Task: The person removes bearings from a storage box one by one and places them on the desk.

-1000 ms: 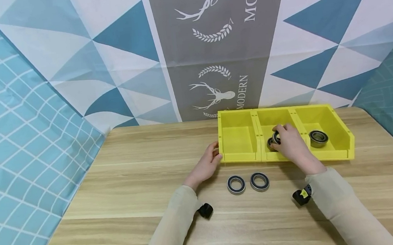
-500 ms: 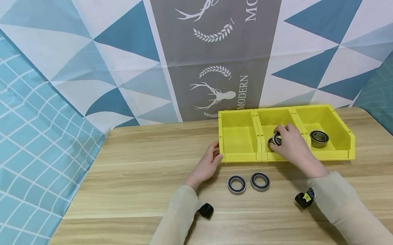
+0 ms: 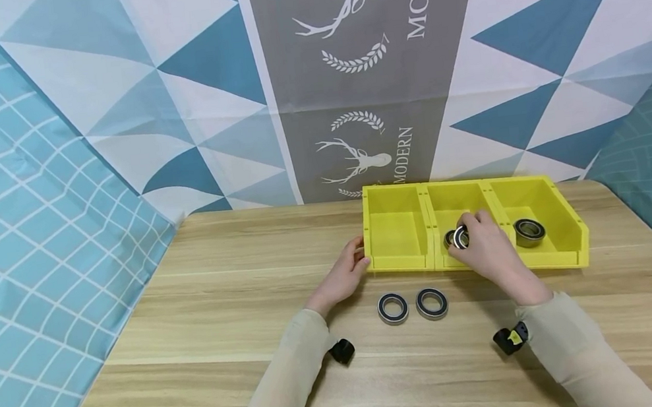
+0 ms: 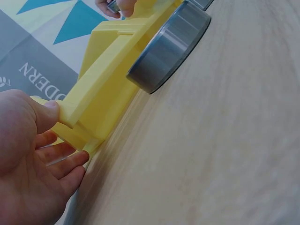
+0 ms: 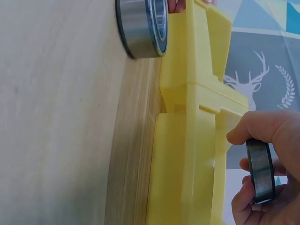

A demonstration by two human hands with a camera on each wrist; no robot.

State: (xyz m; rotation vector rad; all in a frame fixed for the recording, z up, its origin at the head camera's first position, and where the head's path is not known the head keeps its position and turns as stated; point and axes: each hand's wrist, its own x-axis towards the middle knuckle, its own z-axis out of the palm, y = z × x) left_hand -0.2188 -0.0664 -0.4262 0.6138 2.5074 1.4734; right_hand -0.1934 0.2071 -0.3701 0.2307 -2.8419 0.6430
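My right hand (image 3: 488,246) pinches a ball bearing (image 5: 261,171) between thumb and fingers, over the middle compartment of a yellow storage bin (image 3: 401,267). In the head view the held bearing is tilted and overlaps another bearing (image 3: 448,238) lying in that compartment. At the bin's left end, my left hand (image 4: 35,150) holds the side wall, thumb on the front corner and fingers along the outside. On the table before the bin lie two more bearings, a left one (image 3: 395,321) and a right one (image 3: 433,316), both flat with dark seals and steel rims.
The bin has three compartments side by side. In its right compartment (image 3: 563,241) sits a thicker-looking bearing (image 3: 530,242). Wood-grain table (image 3: 240,292) spreads around, with a patterned cloth (image 3: 219,95) hanging behind it. Each wrist carries a small black camera.
My right hand has drawn slightly toward me and to the right, and the bearing in it has turned to show more of its face. The left hand stays at the bin's side.
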